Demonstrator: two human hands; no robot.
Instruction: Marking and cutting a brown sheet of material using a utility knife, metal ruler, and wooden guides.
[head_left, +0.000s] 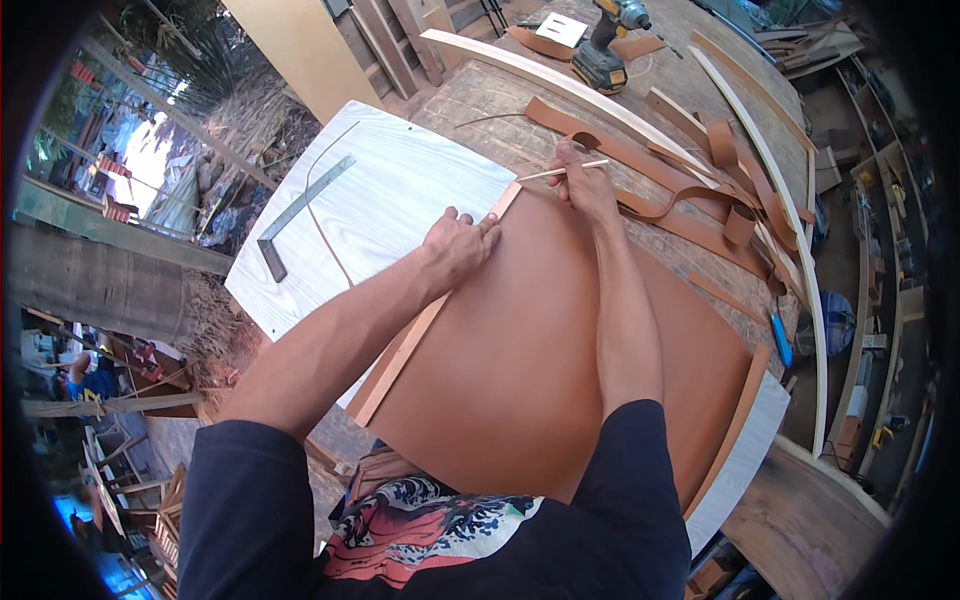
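Observation:
A sheet of brown leather-like material [510, 330] spreads over a pale wood-grain panel [370, 190]. Along the sheet's left edge lies a straight wooden strip [392, 372]. My left hand [462, 243] is closed over the strip near its far end, fingers pressing on it. My right hand [584, 182] grips a thin pencil [540, 174], whose end reaches the strip's far tip at the sheet's far corner. A second wooden strip [735, 420] lies along the sheet's right edge. On the panel's bare left part rest a metal try square [310, 200] and a thin curled offcut [318, 215].
Curled brown offcuts [650, 190] lie on the workbench [480, 100] beyond my right hand. A cordless drill [603, 55] stands at the back. Long pale wood strips [540, 75] cross the bench. At the right are a blue-handled tool [780, 335] and shelving [865, 230].

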